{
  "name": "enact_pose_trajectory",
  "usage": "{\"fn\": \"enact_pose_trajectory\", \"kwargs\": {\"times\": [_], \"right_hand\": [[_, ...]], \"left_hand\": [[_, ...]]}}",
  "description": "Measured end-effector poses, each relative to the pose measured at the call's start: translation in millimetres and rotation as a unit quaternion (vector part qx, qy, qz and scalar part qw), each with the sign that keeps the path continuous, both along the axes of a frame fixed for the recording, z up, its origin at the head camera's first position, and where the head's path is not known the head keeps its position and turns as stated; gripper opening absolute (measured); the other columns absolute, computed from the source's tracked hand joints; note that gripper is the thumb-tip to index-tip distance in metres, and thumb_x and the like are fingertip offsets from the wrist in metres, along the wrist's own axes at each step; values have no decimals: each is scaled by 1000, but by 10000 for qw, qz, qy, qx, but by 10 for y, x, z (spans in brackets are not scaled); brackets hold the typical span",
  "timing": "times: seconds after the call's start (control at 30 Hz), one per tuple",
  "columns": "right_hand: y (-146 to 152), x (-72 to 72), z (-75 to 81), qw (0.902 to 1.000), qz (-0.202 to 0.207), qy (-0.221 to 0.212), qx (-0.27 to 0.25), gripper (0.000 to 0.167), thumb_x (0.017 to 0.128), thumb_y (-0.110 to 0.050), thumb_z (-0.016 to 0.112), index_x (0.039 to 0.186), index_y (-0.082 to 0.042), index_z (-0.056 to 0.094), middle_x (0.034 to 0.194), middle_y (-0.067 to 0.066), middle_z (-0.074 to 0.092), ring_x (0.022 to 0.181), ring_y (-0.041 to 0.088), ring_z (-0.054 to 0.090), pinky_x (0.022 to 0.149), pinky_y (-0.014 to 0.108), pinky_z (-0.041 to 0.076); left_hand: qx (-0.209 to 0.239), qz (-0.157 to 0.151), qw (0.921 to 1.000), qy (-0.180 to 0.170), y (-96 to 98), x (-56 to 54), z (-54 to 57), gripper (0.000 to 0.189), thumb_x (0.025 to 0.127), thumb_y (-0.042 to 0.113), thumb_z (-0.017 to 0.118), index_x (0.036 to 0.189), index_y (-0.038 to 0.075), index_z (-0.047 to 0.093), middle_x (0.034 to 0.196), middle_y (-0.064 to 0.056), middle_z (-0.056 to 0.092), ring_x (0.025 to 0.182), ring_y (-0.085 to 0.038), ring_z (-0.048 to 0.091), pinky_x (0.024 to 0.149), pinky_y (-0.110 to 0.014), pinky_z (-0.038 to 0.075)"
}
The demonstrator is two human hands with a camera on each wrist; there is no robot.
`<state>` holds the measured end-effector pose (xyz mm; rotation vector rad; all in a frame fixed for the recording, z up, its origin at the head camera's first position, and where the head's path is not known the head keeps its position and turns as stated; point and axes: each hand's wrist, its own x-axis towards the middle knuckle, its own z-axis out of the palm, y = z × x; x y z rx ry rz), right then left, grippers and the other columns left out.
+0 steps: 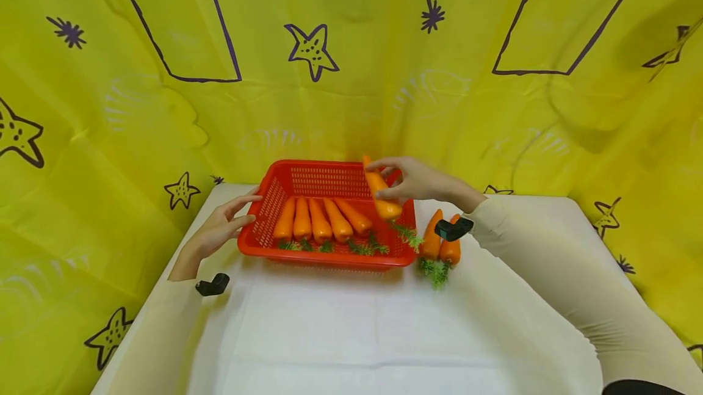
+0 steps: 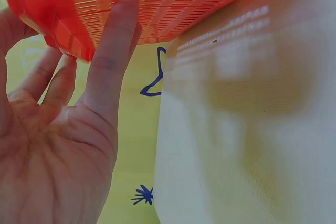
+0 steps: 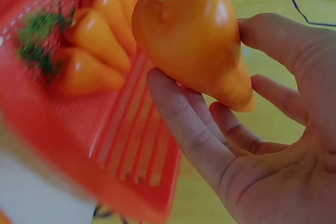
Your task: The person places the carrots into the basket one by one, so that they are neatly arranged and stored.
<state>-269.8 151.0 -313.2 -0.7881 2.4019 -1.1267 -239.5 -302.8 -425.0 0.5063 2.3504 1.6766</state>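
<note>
My right hand (image 1: pixel 414 180) pinches an orange toy carrot (image 1: pixel 378 187) over the right end of a red plastic basket (image 1: pixel 329 180). In the right wrist view, the carrot's thick leafy end points away from the palm and its tip lies among the fingers. Several more carrots (image 1: pixel 321 224) lie side by side in the basket, with their green tops toward the front. At the basket's left end is my left hand (image 1: pixel 219 230), its fingers fairly straight. The left wrist view shows the thumb (image 2: pixel 113 51) against the slotted basket wall.
Two carrots (image 1: pixel 431 239) with green tops lie on the white table (image 1: pixel 351 322) just right of the basket, partly behind the right wrist's black camera (image 1: pixel 453 229). A yellow patterned curtain (image 1: pixel 362 96) stands behind the table and along both sides.
</note>
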Motion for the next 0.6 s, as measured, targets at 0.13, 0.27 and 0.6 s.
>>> {"fn": "enact_pose_trajectory", "kwargs": {"times": [0.13,0.27,0.6], "right_hand": [[-267,-78,-54,9997,228,-8,6,63,95,-22,75,152,-11,50,144,23,50,72,30,66,72,42,59],[-513,-140,-126,9993,358,-78,8,61,96,-23,74,152,-15,51,144,19,51,92,28,65,72,40,59],[-1184,-286,-481,9955,456,-751,-342,60,95,-20,76,150,-14,53,136,15,58,87,26,63,79,52,59]], "left_hand": [[4,48,10000,-49,14,-4,17,48,106,12,57,152,4,45,172,-1,16,150,-42,27,89,-30,56],[-3,75,9999,-115,30,-17,27,47,106,12,56,152,5,45,172,0,16,151,-42,25,87,-33,57],[-32,99,9999,-105,17,-13,22,47,106,12,55,152,5,45,172,0,15,152,-41,24,86,-34,58]]}}
